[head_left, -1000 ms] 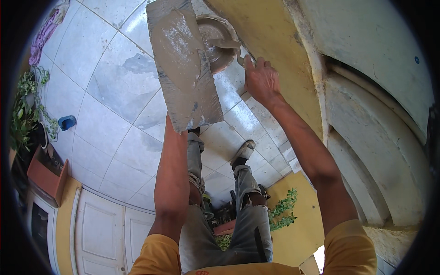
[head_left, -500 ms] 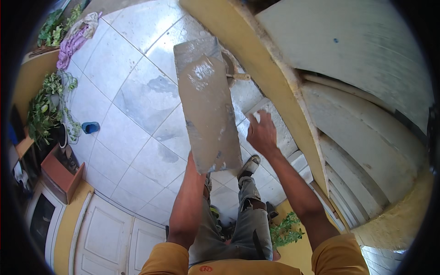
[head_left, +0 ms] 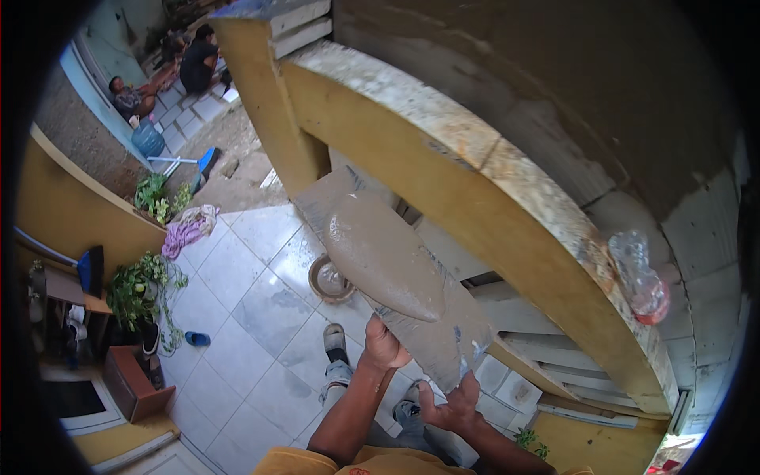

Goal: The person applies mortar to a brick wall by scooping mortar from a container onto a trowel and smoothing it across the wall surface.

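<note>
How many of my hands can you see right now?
2. Your left hand holds the paste-smeared board along its lower-left edge; your right hand is at its bottom corner. Neither is missing, though the board may hide some fingers.

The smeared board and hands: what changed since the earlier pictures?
The right hand let go of the trowel and reached the near end of the board. In view, the board turned, far end leftward, and no longer overlaps the bowl. Unchanged: left hand supporting it, wet mix atop.
</note>
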`<state>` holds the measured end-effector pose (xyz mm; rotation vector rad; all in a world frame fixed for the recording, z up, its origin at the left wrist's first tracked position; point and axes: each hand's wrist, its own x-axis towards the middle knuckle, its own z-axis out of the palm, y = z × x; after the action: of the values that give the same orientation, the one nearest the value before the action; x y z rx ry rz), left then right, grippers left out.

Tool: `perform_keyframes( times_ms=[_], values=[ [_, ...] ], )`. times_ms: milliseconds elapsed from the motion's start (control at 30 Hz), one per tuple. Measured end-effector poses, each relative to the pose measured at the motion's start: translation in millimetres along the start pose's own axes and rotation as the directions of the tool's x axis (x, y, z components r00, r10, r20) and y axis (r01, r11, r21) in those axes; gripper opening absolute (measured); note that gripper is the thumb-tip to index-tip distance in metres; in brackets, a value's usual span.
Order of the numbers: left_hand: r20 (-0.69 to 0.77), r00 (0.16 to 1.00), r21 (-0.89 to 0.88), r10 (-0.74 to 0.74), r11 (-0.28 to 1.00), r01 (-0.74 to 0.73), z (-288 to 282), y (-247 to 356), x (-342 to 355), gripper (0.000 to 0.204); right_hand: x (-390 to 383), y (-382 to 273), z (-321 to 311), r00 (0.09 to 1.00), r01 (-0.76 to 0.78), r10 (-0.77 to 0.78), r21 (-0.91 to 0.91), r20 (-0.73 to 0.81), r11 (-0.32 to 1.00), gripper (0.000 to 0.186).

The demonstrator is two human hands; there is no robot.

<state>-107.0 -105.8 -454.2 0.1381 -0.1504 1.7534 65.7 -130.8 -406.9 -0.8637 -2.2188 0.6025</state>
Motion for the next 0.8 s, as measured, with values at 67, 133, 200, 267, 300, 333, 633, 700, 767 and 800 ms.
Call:
perform_keyframes(
  times_ms=[67,133,200,267,300,333,633,700,767,800],
  values=[
    [0.081,0.992,-0.009,-0.100,0.995,0.101,40,-49,15,0.047,-5,-12,-74,0.988,0.127,-0.135,-0.108,-0.070,0.986,0.034],
    [0.076,0.995,0.035,-0.072,0.997,0.069,83,-106,35,0.049,-6,-17,-144,0.935,0.304,-0.341,-0.277,-0.097,0.912,0.038],
    [0.112,0.987,0.100,-0.115,0.990,0.104,141,-158,51,0.049,-2,-27,-202,0.886,0.350,-0.439,-0.402,-0.152,0.846,0.040],
    [0.089,0.990,0.146,-0.112,0.984,0.099,200,-212,69,0.046,9,-34,-262,0.826,0.397,-0.544,-0.529,-0.151,0.750,0.042],
    [0.141,0.976,0.139,-0.168,0.979,0.148,227,-237,80,0.046,18,-37,-289,0.815,0.362,-0.552,-0.589,-0.175,0.723,0.042],
    [0.262,0.937,0.175,-0.230,0.966,0.188,251,-258,89,0.044,26,-39,-314,0.801,0.323,-0.567,-0.658,-0.193,0.680,0.043],
    [0.514,0.835,0.280,-0.197,0.958,0.054,385,-401,161,0.030,95,-54,-491,0.760,-0.020,-0.567,-0.883,-0.318,0.469,0.026],
    [0.473,0.858,0.260,-0.201,0.962,0.082,410,-412,175,0.034,114,-54,-516,0.777,-0.074,-0.537,-0.895,-0.328,0.439,0.022],
    [0.441,0.873,0.286,-0.211,0.954,0.086,436,-422,187,0.033,136,-54,-544,0.794,-0.130,-0.506,-0.907,-0.337,0.400,0.018],
    [0.398,0.892,0.322,-0.213,0.943,0.081,450,-424,193,0.033,148,-53,-558,0.764,-0.144,-0.558,-0.928,-0.325,0.343,0.017]
  ],
)
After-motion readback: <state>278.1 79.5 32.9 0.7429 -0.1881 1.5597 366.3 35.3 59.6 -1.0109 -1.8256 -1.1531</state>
